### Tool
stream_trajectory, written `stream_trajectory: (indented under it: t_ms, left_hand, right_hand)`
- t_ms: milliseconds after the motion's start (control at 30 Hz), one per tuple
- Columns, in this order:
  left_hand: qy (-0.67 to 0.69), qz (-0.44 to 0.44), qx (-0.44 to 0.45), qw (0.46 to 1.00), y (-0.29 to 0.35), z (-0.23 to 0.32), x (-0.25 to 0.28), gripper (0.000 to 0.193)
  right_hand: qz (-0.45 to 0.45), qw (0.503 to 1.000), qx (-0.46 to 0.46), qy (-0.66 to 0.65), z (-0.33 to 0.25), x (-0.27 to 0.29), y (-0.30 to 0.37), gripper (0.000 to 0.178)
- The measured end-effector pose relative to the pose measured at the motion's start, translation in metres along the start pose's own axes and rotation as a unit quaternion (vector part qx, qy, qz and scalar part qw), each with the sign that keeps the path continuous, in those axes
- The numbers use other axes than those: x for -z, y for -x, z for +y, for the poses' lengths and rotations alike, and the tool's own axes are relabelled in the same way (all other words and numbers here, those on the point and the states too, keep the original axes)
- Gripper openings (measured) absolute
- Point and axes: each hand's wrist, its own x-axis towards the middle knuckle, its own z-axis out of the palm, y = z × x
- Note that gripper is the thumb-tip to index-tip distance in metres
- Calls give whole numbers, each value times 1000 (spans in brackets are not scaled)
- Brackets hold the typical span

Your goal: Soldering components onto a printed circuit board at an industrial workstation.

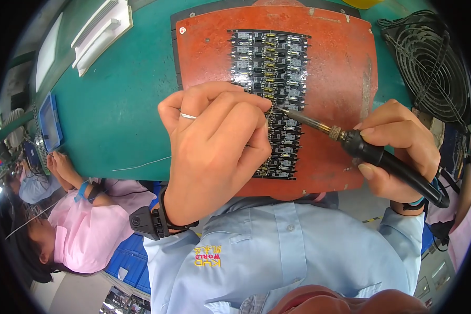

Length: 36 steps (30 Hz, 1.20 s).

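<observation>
In our right hand (403,138) we grip the iron (357,146) by its black handle, thumb and fingers closed around it. Its long axis slants from near right to far left, the tip pointing left and slightly away from us, over the middle of the board (288,123); we cannot tell whether it touches. Our left hand (214,141) is curled, its fingertips just beside that tip; whether they pinch the wire (141,165), seen trailing out to the left, we cannot tell.

The board lies flat on the red mat (340,68), its long axis running straight away from us. We have bare mat along its right edge, and only a narrow strip past its near end. Left of the mat, the green table (115,104) gives wide room; at far right, the fan (429,68) sits close to the mat's edge.
</observation>
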Motion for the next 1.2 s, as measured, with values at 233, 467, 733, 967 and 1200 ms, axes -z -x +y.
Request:
stream_trajectory:
  t_ms: [233, 467, 733, 967, 1200]
  left_hand:
    - [3, -10, -2, 1000, -4, -2, 3, 15]
    - [1, -34, -2, 999, -9, -1, 8, 14]
    - [-26, -50, -19, 998, -14, -1, 7, 14]
    - [-9, -39, -13, 999, -9, -4, 10, 15]
    - [33, -41, -25, 998, -2, -6, 11, 13]
  right_hand:
    - [0, 1000, -5, -8, 1, -3, -4, 35]
    - [-5, 1000, -6, -11, 1, -3, -7, 34]
    - [-12, 1000, 9, -4, 1, -3, -9, 33]
    - [-15, 1000, 13, -10, 3, -2, -6, 35]
    - [108, 994, 7, -13, 9, 3, 27, 38]
